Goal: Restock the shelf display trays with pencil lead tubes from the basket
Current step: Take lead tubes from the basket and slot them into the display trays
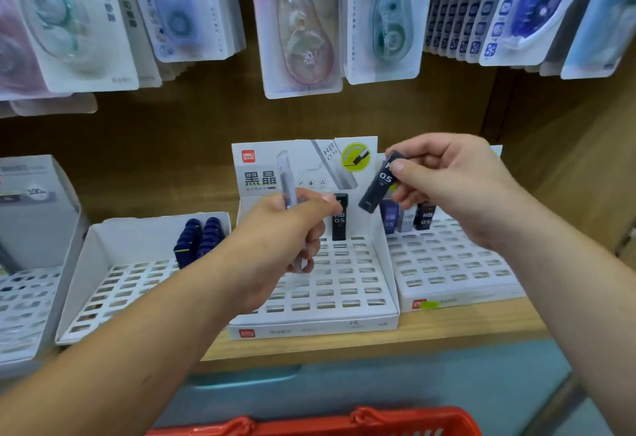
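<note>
My left hand (285, 236) grips a clear lead tube (288, 181) upright over the middle white display tray (344, 311). My right hand (447, 184) pinches a black lead tube (378, 184) marked 0.5, tilted, above the gap between the middle tray and the right tray (454, 284). One black HB 0.5 tube (339, 218) stands in the middle tray's back row. Three tubes (409, 218) stand at the back of the right tray. The red basket (327, 423) shows only its rim at the bottom edge.
A left tray (113, 284) holds several dark blue tubes (199, 239) at its back right. Another grey-white box tray (24, 298) sits at far left. Correction tape packs (303, 22) hang above the wooden shelf (447, 332).
</note>
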